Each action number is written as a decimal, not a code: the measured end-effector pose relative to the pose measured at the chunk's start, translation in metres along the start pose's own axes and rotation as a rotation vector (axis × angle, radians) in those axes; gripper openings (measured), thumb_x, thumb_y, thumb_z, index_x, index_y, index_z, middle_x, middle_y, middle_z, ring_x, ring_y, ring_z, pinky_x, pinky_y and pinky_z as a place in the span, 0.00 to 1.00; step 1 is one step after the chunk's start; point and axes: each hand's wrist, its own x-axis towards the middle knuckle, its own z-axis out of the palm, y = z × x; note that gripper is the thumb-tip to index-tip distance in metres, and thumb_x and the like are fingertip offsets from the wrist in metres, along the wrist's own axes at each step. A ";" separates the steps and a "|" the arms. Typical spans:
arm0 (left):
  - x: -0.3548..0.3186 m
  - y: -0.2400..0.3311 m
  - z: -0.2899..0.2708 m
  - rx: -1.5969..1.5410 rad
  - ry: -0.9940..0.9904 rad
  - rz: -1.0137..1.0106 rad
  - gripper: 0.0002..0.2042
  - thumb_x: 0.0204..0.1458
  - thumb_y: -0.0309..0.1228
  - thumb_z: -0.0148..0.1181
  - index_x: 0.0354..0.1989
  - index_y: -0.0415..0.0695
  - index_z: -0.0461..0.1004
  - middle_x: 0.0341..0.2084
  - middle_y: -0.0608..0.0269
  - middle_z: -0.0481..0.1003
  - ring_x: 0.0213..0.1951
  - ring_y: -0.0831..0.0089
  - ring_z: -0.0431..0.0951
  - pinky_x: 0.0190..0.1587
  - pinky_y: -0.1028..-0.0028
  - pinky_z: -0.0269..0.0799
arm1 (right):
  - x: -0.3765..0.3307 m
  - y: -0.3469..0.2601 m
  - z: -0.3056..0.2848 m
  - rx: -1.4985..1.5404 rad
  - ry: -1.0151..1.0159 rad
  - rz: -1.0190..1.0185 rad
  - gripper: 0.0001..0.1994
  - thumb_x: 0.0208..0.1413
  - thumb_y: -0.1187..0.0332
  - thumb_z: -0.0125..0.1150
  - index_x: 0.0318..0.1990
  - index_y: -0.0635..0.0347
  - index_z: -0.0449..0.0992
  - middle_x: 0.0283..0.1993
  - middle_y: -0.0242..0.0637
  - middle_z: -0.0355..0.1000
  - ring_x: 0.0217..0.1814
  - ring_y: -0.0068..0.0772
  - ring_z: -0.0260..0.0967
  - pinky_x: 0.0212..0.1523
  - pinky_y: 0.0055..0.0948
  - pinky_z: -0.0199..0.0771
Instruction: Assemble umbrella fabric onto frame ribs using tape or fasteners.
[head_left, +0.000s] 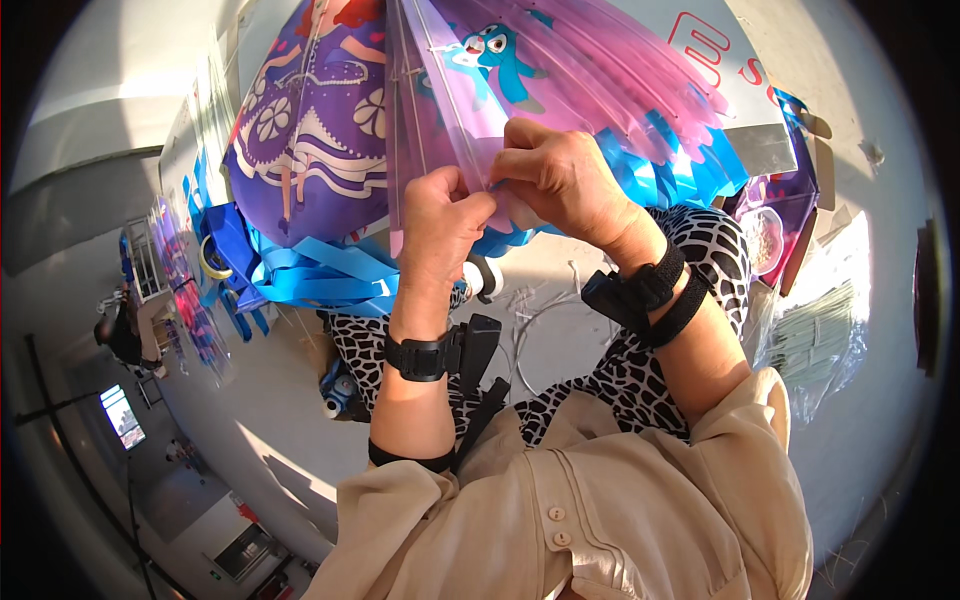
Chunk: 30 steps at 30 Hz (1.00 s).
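A pink see-through umbrella canopy [575, 75] with thin ribs and a printed blue cartoon animal spreads in folds before me. My left hand [442, 215] is closed in a pinch on the canopy's near edge. Right beside it, my right hand [568, 185] is also closed, its thumb and fingertips pinching that edge close to a rib [452, 85]. Whatever small part sits between the fingertips is hidden. To the left of my hands hangs a purple umbrella panel [310, 150] printed with a figure in a dress.
A white box [765, 110] with red print lies under the canopy. Blue strips [330, 275] hang at the left. Thin pale rods in clear plastic [815, 335] and a white bowl [765, 240] stand at right. Loose white strands [530, 330] lie on the floor. Another person [125, 335] is far left.
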 end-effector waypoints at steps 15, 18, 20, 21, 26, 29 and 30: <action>0.003 0.006 0.024 -0.021 -0.089 0.017 0.04 0.41 0.22 0.58 0.27 0.37 0.76 0.21 0.68 0.73 0.21 0.84 0.68 0.24 0.82 0.61 | 0.000 0.031 -0.034 0.544 0.567 0.220 0.06 0.51 0.75 0.65 0.37 0.63 0.78 0.36 0.31 0.76 0.35 0.19 0.71 0.38 0.22 0.72; 0.021 0.008 0.049 0.216 -0.145 0.213 0.07 0.45 0.25 0.61 0.31 0.35 0.77 0.24 0.66 0.74 0.26 0.81 0.69 0.31 0.80 0.64 | -0.032 0.019 -0.055 0.550 0.557 0.244 0.07 0.51 0.75 0.65 0.38 0.63 0.78 0.37 0.30 0.76 0.36 0.18 0.70 0.39 0.21 0.72; 0.041 -0.012 0.062 0.273 -0.099 0.465 0.07 0.46 0.26 0.61 0.30 0.34 0.76 0.24 0.61 0.74 0.26 0.77 0.71 0.29 0.76 0.66 | -0.043 0.008 -0.059 0.657 0.553 0.306 0.08 0.51 0.76 0.65 0.39 0.64 0.77 0.36 0.30 0.76 0.36 0.18 0.70 0.39 0.19 0.71; 0.046 -0.013 0.071 0.319 -0.071 0.718 0.08 0.47 0.27 0.61 0.28 0.32 0.75 0.25 0.55 0.73 0.26 0.73 0.74 0.26 0.72 0.69 | -0.049 0.008 -0.060 0.649 0.557 0.312 0.08 0.51 0.76 0.65 0.39 0.64 0.77 0.36 0.30 0.76 0.36 0.18 0.70 0.39 0.19 0.71; 0.030 0.002 0.071 0.110 -0.146 0.310 0.17 0.57 0.41 0.57 0.31 0.36 0.76 0.18 0.63 0.73 0.20 0.79 0.72 0.21 0.79 0.63 | -0.068 0.009 -0.058 0.216 0.511 0.247 0.13 0.47 0.75 0.67 0.41 0.63 0.75 0.34 0.37 0.75 0.34 0.27 0.74 0.36 0.23 0.73; 0.005 0.025 0.074 -0.229 -0.241 0.051 0.21 0.56 0.47 0.59 0.27 0.37 0.75 0.18 0.65 0.73 0.20 0.81 0.72 0.20 0.81 0.61 | -0.070 0.010 -0.060 0.009 0.506 0.132 0.16 0.44 0.73 0.69 0.41 0.63 0.74 0.32 0.39 0.74 0.32 0.34 0.74 0.32 0.25 0.73; 0.001 0.029 0.074 -0.286 -0.291 -0.026 0.23 0.53 0.51 0.60 0.27 0.39 0.74 0.18 0.66 0.72 0.19 0.82 0.69 0.20 0.82 0.60 | -0.070 0.011 -0.060 -0.097 0.505 0.049 0.17 0.41 0.71 0.70 0.41 0.63 0.74 0.31 0.40 0.73 0.30 0.37 0.73 0.29 0.27 0.72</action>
